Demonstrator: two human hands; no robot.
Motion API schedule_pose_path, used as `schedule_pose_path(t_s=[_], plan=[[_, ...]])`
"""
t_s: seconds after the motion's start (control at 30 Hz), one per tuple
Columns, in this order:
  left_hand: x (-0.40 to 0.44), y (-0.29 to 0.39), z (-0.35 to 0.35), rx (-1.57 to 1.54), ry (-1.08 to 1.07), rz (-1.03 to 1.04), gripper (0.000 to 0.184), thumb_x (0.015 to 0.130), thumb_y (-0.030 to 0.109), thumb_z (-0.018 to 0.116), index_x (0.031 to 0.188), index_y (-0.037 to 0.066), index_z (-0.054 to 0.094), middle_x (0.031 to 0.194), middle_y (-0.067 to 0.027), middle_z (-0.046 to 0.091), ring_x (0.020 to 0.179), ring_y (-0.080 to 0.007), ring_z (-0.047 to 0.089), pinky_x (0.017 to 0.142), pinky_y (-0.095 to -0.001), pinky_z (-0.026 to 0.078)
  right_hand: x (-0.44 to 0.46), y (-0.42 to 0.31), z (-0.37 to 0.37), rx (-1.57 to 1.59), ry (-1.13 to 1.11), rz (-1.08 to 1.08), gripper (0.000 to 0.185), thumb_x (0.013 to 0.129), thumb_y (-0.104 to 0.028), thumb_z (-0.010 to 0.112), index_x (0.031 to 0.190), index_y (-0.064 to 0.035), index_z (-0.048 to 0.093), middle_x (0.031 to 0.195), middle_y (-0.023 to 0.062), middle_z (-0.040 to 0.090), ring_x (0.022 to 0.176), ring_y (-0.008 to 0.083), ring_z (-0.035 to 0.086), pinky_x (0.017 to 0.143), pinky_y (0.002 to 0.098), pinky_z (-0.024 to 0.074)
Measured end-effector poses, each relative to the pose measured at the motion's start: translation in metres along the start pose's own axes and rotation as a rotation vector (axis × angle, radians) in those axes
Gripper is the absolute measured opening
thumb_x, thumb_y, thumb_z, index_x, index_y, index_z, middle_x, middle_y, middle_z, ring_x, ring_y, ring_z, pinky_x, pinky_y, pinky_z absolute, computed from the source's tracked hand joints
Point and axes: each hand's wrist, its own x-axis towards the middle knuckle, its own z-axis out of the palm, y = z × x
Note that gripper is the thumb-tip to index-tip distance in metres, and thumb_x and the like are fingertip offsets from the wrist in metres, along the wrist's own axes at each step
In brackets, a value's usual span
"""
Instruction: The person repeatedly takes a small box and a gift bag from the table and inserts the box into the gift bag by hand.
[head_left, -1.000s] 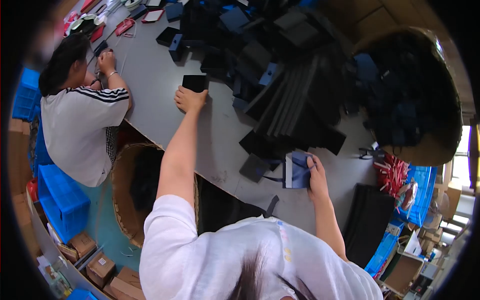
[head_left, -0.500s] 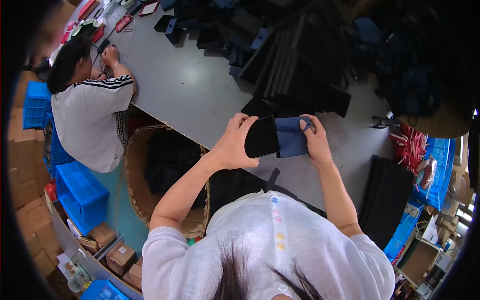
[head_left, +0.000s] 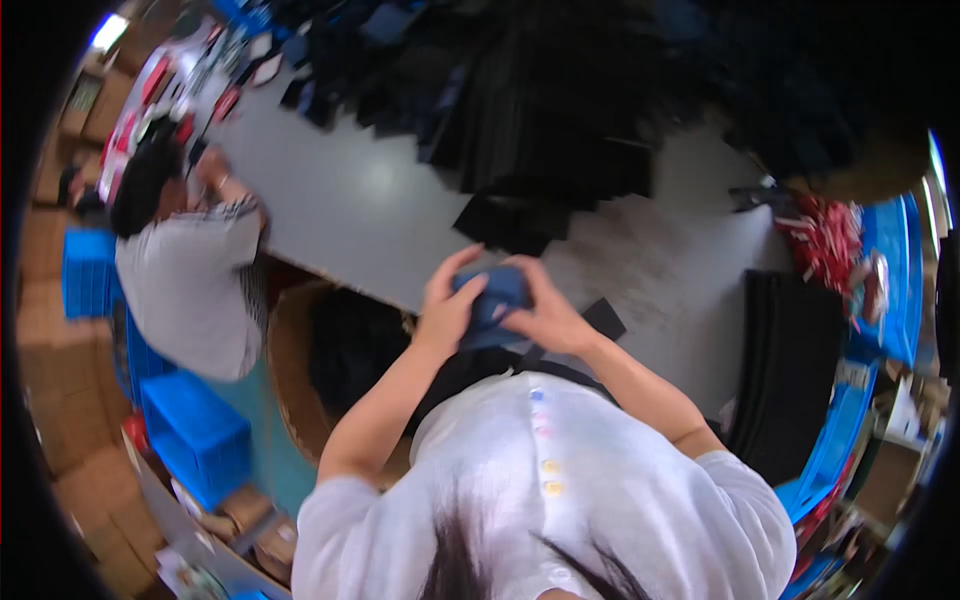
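Both my hands hold a small dark blue box [head_left: 496, 292] close to my chest, over the table's near edge. My left hand [head_left: 447, 305] grips its left side, with the thumb on top. Fingers of my right hand [head_left: 548, 308] wrap round its right side. The box is blurred by motion, so its details and the black piece seen earlier cannot be made out. A dark flat piece [head_left: 605, 318] lies on the table beside my right hand. Beyond the hands are black pieces [head_left: 510, 222] at the front of a large dark pile.
A grey table [head_left: 330, 200] spreads ahead. A co-worker [head_left: 195, 290] sits at the left. Blue crates [head_left: 200, 435] and an open carton [head_left: 293, 375] stand below the table. At the right are a black stack [head_left: 790, 370], red-and-white strips [head_left: 822, 240] and a blue bin [head_left: 890, 275].
My left hand brought a black box piece from the far table to the blue one in my right hand. Both hands have since drawn nearer my body and closed round the blue box.
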Motion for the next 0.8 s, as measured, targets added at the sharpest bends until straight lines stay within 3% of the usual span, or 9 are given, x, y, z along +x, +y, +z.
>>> schedule_pose_path(t_s=[0.07, 0.17, 0.2, 0.27, 0.37, 0.47, 0.63, 0.73, 0.8], plan=[[-0.019, 0.011, -0.034, 0.128, 0.039, -0.153, 0.038, 0.081, 0.009, 0.064, 0.117, 0.001, 0.061, 0.109, -0.0087, 0.062, 0.097, -0.0157, 0.057, 0.087, -0.0274, 0.044, -0.019, -0.021, -0.023, 0.006, -0.150, 0.115, 0.051, 0.080, -0.020, 0.069, 0.125, -0.0094, 0.046, 0.102, 0.0116, 0.058, 0.093, 0.0189, 0.059, 0.080, 0.0319, 0.0491], [-0.046, -0.018, -0.134, 0.519, 0.185, -0.119, 0.039, 0.079, 0.005, 0.063, 0.118, 0.002, 0.059, 0.109, -0.0134, 0.061, 0.102, -0.0228, 0.058, 0.091, -0.0337, 0.045, -0.032, 0.028, -0.082, -0.241, 0.333, -0.021, 0.036, 0.075, -0.017, 0.070, 0.108, -0.0039, 0.061, 0.096, 0.0124, 0.063, 0.090, 0.0207, 0.062, 0.076, 0.0337, 0.0509], [-0.058, -0.048, -0.186, 1.137, 0.192, 0.110, 0.047, 0.079, 0.012, 0.065, 0.124, 0.004, 0.055, 0.116, -0.0185, 0.058, 0.110, -0.0324, 0.054, 0.098, -0.0422, 0.040, -0.043, 0.033, -0.105, -0.438, 0.490, 0.001, 0.039, 0.073, -0.016, 0.070, 0.108, -0.0019, 0.060, 0.096, 0.0163, 0.063, 0.091, 0.0259, 0.063, 0.078, 0.0359, 0.0507], [-0.084, -0.045, -0.191, 1.624, 0.453, -0.096, 0.055, 0.078, 0.027, 0.069, 0.125, 0.004, 0.053, 0.120, -0.0196, 0.056, 0.113, -0.0358, 0.051, 0.101, -0.0448, 0.037, -0.070, 0.075, -0.150, -0.694, 0.645, 0.029, 0.051, 0.073, -0.019, 0.071, 0.119, -0.0031, 0.054, 0.117, 0.0193, 0.057, 0.106, 0.0333, 0.056, 0.088, 0.0410, 0.0468], [-0.079, -0.050, -0.199, 1.140, 0.256, -0.102, 0.049, 0.078, 0.023, 0.070, 0.121, 0.002, 0.057, 0.120, -0.0205, 0.056, 0.112, -0.0356, 0.052, 0.100, -0.0419, 0.039, -0.127, 0.087, -0.157, -0.943, 0.387, 0.557, 0.101, 0.060, -0.035, 0.082, 0.144, -0.0220, 0.028, 0.146, 0.0178, 0.026, 0.130, 0.0457, 0.028, 0.097, 0.0531, 0.0410], [-0.059, -0.051, -0.149, 0.986, 0.075, -0.062, 0.044, 0.079, 0.019, 0.069, 0.118, 0.001, 0.058, 0.117, -0.0200, 0.057, 0.112, -0.0352, 0.052, 0.099, -0.0414, 0.040, -0.154, 0.093, -0.124, -1.184, 0.153, 0.606, 0.096, 0.058, -0.033, 0.084, 0.140, -0.0264, 0.035, 0.144, 0.0152, 0.029, 0.127, 0.0452, 0.032, 0.095, 0.0546, 0.0420], [-0.013, -0.060, -0.085, 1.005, -0.116, -0.011, 0.043, 0.079, 0.018, 0.069, 0.117, 0.003, 0.058, 0.119, -0.0186, 0.055, 0.114, -0.0357, 0.049, 0.099, -0.0418, 0.039, -0.107, 0.111, -0.117, -0.933, 0.462, 0.185, 0.078, 0.061, -0.030, 0.078, 0.130, -0.0112, 0.046, 0.127, 0.0175, 0.044, 0.119, 0.0376, 0.039, 0.101, 0.0441, 0.0390], [0.013, -0.051, -0.045, 0.986, -0.177, 0.062, 0.042, 0.080, 0.018, 0.068, 0.118, 0.003, 0.058, 0.119, -0.0184, 0.055, 0.115, -0.0359, 0.049, 0.100, -0.0422, 0.039, -0.050, 0.097, -0.121, -0.754, 0.460, -0.062, 0.075, 0.069, -0.041, 0.077, 0.131, -0.0114, 0.046, 0.135, 0.0189, 0.039, 0.125, 0.0408, 0.036, 0.102, 0.0466, 0.0365], [0.027, -0.051, -0.028, 1.016, -0.249, 0.197, 0.042, 0.079, 0.018, 0.068, 0.117, 0.002, 0.058, 0.118, -0.0189, 0.055, 0.115, -0.0364, 0.049, 0.100, -0.0423, 0.039, -0.031, 0.079, -0.147, -0.740, 0.526, -0.157, 0.066, 0.072, -0.032, 0.074, 0.129, -0.0104, 0.047, 0.134, 0.0183, 0.041, 0.125, 0.0400, 0.037, 0.102, 0.0464, 0.0364]])
